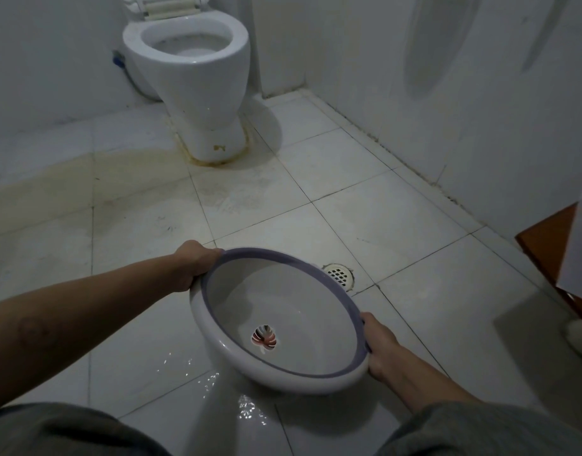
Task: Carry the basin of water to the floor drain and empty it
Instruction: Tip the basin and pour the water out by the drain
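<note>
A round white basin [237, 363] with a purple rim and a leaf picture inside hangs low over the tiled floor, tilted. Clear water lies in its bottom. My left hand [197, 263] grips the far left rim and my right hand [380, 345] grips the near right rim. The floor drain [339, 274], a round white grate, sits in the floor just beyond the basin's far right edge, partly hidden by the rim.
A white toilet [197, 77] stands at the back with stained tiles around its base. White walls close the right side and back. A brown door edge [546, 245] juts in at right. Wet patches [247, 409] glisten on the floor below the basin.
</note>
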A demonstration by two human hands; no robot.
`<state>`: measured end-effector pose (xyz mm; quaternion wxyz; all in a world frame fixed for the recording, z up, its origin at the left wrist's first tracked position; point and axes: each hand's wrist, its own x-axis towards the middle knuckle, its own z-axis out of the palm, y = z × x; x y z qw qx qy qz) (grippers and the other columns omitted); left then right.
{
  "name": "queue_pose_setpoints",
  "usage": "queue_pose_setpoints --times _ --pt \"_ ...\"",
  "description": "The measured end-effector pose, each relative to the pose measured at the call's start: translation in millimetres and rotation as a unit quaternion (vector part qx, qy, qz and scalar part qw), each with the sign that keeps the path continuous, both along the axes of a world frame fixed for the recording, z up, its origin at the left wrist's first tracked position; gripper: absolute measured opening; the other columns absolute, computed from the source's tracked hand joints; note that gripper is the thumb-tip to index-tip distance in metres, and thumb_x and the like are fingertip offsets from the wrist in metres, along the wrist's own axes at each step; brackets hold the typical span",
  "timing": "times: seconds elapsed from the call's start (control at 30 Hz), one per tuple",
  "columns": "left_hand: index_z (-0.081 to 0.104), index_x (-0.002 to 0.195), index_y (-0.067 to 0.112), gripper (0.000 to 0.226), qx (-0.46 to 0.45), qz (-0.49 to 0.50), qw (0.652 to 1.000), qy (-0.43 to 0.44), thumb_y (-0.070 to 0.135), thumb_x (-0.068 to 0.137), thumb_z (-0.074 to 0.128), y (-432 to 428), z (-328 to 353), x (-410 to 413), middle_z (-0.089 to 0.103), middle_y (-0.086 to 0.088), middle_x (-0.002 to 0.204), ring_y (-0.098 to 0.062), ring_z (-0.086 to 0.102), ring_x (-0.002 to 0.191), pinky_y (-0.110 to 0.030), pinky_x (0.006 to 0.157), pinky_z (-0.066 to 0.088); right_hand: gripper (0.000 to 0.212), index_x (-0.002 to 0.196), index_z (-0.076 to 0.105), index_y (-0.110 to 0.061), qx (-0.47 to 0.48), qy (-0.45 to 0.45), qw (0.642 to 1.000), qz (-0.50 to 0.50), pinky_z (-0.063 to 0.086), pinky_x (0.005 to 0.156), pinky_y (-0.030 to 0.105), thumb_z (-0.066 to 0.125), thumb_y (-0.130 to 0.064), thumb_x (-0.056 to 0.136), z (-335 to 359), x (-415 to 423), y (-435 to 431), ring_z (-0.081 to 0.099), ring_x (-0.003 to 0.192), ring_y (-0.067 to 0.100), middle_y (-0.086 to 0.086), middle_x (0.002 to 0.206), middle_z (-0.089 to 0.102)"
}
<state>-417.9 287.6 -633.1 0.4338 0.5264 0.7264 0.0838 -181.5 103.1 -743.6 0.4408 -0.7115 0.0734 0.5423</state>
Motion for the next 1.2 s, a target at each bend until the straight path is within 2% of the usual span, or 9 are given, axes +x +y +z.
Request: queue_pose_setpoints --times 0.13,0.2,0.3,0.53,0.7,0.87,0.93,1.03,1.2 --pt "0.061 0.095 -0.005 0.034 -0.001 -0.002 1.000 0.003 0.029 0.092 0.064 1 0 -1 0.062 -0.016 0.078 -0.029 0.060 0.065 -0.036 0.055 0.049 0.035 0.113 0.066 0.005 0.002 0.000 1.000 -0.001 0.052 0.092 0.050 0.054 -0.023 0.097 0 0 0 0.066 0.101 0.042 0.025 0.111 0.071" --pt "0.061 0.091 -0.005 0.034 -0.001 -0.002 1.000 0.000 0.029 0.091 0.065 1 0 -1 0.062 -0.015 0.078 -0.029 0.060 0.065 -0.036 0.056 0.049 0.035 0.113 0.066 0.005 0.002 0.000 1.000 -0.002 0.052 0.092 0.049 0.054 -0.023 0.097 1 -1 0 0.066 0.098 0.041 0.025 0.112 0.071" --pt "0.060 0.080 -0.002 0.033 -0.001 -0.003 1.000 -0.007 0.029 0.087 0.070 1 1 -2 0.063 -0.015 0.075 -0.028 0.061 0.064 -0.032 0.051 0.048 0.037 0.116 0.065 0.006 0.007 0.000 1.000 -0.002 0.052 0.093 0.049 0.054 -0.023 0.097 1 -1 0 0.065 0.101 0.041 0.026 0.114 0.070" --pt "0.059 0.076 0.001 0.034 0.000 -0.001 1.000 -0.015 0.031 0.087 0.070 2 4 -1 0.064 -0.014 0.075 -0.028 0.061 0.064 -0.032 0.047 0.047 0.037 0.115 0.066 0.006 0.017 0.007 1.000 -0.004 0.051 0.094 0.050 0.053 -0.023 0.097 2 -1 -1 0.065 0.107 0.043 0.026 0.114 0.070" --pt "0.059 0.076 0.002 0.033 -0.001 -0.002 1.000 -0.015 0.030 0.087 0.070 2 5 -1 0.064 -0.014 0.076 -0.028 0.062 0.064 -0.032 0.047 0.047 0.034 0.113 0.067 0.005 0.026 0.018 0.999 -0.006 0.051 0.094 0.050 0.054 -0.022 0.097 3 -1 -2 0.065 0.098 0.041 0.026 0.114 0.070" --pt "0.059 0.076 0.001 0.031 -0.001 -0.001 1.000 -0.016 0.028 0.086 0.071 3 7 -1 0.065 -0.015 0.075 -0.028 0.062 0.063 -0.030 0.047 0.047 0.036 0.119 0.064 0.009 0.026 0.032 0.999 -0.011 0.047 0.100 0.050 0.053 -0.018 0.098 4 -1 -1 0.061 0.112 0.043 0.028 0.120 0.066" --pt "0.060 0.077 0.000 0.031 -0.004 -0.003 1.000 -0.020 0.027 0.085 0.072 4 8 0 0.065 -0.015 0.076 -0.028 0.062 0.063 -0.030 0.047 0.048 0.033 0.114 0.065 0.008 0.033 0.038 0.999 -0.013 0.048 0.099 0.049 0.053 -0.017 0.098 4 0 -1 0.062 0.104 0.042 0.027 0.117 0.066" --pt "0.062 0.081 -0.001 0.029 -0.006 -0.005 1.000 -0.023 0.027 0.086 0.071 3 9 0 0.065 -0.016 0.078 -0.028 0.062 0.064 -0.031 0.049 0.049 0.023 0.102 0.066 0.003 0.046 0.052 0.997 -0.016 0.049 0.092 0.045 0.053 -0.017 0.098 4 0 -3 0.061 0.085 0.036 0.023 0.102 0.067" --pt "0.059 0.078 0.002 0.029 -0.010 -0.005 1.000 -0.022 0.027 0.087 0.070 3 10 1 0.065 -0.016 0.081 -0.028 0.062 0.065 -0.032 0.048 0.048 0.023 0.095 0.067 0.001 0.054 0.064 0.996 -0.017 0.050 0.095 0.048 0.055 -0.019 0.097 2 1 -2 0.062 0.086 0.035 0.022 0.101 0.067"
